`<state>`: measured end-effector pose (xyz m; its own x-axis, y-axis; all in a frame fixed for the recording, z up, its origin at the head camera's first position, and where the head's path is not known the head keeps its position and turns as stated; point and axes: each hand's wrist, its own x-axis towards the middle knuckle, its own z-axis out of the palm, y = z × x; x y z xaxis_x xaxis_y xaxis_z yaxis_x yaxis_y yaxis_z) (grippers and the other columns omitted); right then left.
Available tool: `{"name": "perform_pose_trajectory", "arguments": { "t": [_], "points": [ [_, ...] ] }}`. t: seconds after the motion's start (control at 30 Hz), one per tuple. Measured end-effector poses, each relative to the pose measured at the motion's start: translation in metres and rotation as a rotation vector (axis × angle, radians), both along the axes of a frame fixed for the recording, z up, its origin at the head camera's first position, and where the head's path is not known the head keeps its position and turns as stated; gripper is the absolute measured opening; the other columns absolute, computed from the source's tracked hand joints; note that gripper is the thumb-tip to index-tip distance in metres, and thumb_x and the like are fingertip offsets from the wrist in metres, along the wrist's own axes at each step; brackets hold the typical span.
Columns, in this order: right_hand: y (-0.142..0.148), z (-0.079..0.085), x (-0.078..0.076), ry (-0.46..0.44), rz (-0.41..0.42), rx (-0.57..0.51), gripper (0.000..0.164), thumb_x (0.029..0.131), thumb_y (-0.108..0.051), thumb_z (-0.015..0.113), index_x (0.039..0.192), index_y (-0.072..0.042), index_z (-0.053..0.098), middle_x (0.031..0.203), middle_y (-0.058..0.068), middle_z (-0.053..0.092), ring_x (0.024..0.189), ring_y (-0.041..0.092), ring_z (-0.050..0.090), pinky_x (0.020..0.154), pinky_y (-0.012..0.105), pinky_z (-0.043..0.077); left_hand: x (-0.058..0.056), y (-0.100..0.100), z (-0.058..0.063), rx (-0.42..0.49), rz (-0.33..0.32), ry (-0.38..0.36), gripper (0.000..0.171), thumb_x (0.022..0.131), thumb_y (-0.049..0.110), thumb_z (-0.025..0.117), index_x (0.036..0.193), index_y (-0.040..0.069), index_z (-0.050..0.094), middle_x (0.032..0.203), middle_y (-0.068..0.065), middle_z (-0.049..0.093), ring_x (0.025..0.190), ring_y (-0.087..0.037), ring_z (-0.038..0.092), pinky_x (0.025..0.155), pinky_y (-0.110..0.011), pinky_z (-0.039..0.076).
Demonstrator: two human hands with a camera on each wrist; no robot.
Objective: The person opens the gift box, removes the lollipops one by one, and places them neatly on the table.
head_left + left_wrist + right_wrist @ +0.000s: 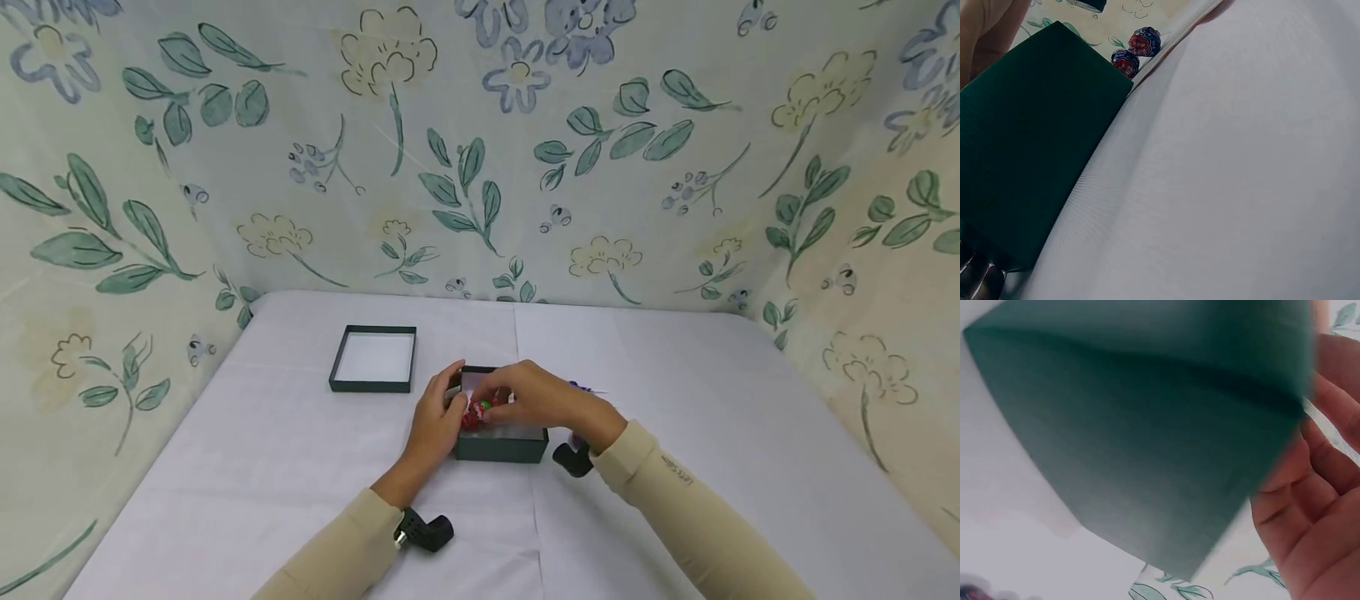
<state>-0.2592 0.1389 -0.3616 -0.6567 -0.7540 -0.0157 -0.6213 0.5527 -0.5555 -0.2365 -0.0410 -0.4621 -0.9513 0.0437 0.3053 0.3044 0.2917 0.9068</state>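
A dark green open box (502,450) with a pale inside stands on the white cloth. My left hand (437,412) grips its left wall, thumb at the rim. My right hand (528,396) reaches in over the top, bent fingers pinching a red-wrapped lollipop (474,415) with a green patch. The box's green side (1141,444) hides the right fingertips in the right wrist view, where the palm (1304,544) shows beyond it. Past the box in the left wrist view are two lollipops (1145,42) in blue and red wrappers.
The shallow box lid (371,387), dark-rimmed and white inside, lies on the cloth to the back left. A blue-wrapped lollipop (577,385) with a thin stick shows partly behind the right wrist. A floral backdrop (480,167) rises behind the table.
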Motion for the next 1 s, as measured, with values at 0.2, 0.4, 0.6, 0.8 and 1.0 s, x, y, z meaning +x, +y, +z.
{"name": "perform_pose_trajectory", "arguments": {
  "t": [0.2, 0.4, 0.6, 0.8, 1.0],
  "points": [
    [0.007, 0.012, 0.004, 0.024, -0.059, -0.007, 0.031, 0.085, -0.019, 0.073, 0.116, -0.014, 0.07, 0.105, -0.007, 0.068, 0.085, 0.009, 0.059, 0.072, 0.025, 0.053, 0.0, 0.0, 0.001, 0.01, -0.011, -0.016, 0.05, 0.094, 0.013, 0.046, 0.144, 0.015, 0.044, 0.136, -0.004, 0.05, 0.121, -0.019, 0.049, 0.102, -0.043, 0.043],
    [0.018, 0.019, 0.007, 0.059, -0.077, -0.027, 0.033, 0.085, -0.019, 0.073, 0.118, -0.016, 0.07, 0.108, -0.004, 0.069, 0.083, 0.009, 0.059, 0.071, 0.025, 0.053, 0.001, 0.001, 0.001, -0.001, -0.003, -0.028, 0.05, 0.094, 0.014, 0.046, 0.144, 0.017, 0.044, 0.136, -0.004, 0.049, 0.123, -0.019, 0.048, 0.103, -0.043, 0.041],
    [0.031, 0.025, 0.015, 0.059, -0.102, -0.041, 0.034, 0.085, -0.018, 0.073, 0.118, -0.014, 0.069, 0.109, -0.002, 0.069, 0.079, 0.012, 0.057, 0.067, 0.026, 0.053, 0.0, 0.001, 0.001, 0.007, -0.004, -0.03, 0.049, 0.095, 0.013, 0.046, 0.145, 0.016, 0.043, 0.136, -0.004, 0.049, 0.124, -0.02, 0.049, 0.103, -0.043, 0.042],
    [0.038, 0.033, 0.022, 0.092, -0.109, -0.056, 0.032, 0.085, -0.017, 0.073, 0.117, -0.016, 0.069, 0.103, -0.005, 0.068, 0.078, 0.01, 0.056, 0.067, 0.025, 0.052, 0.0, 0.001, 0.003, 0.009, 0.003, -0.039, 0.049, 0.095, 0.013, 0.047, 0.144, 0.018, 0.044, 0.136, -0.004, 0.05, 0.124, -0.019, 0.049, 0.104, -0.041, 0.042],
    [0.051, 0.038, 0.027, 0.111, -0.139, -0.064, 0.031, 0.085, -0.018, 0.074, 0.115, -0.016, 0.07, 0.098, -0.011, 0.067, 0.079, 0.009, 0.058, 0.066, 0.025, 0.053, 0.0, 0.0, 0.002, 0.015, 0.003, -0.035, 0.049, 0.095, 0.013, 0.047, 0.144, 0.016, 0.044, 0.136, -0.004, 0.05, 0.124, -0.02, 0.049, 0.103, -0.041, 0.042]
  ]
}}
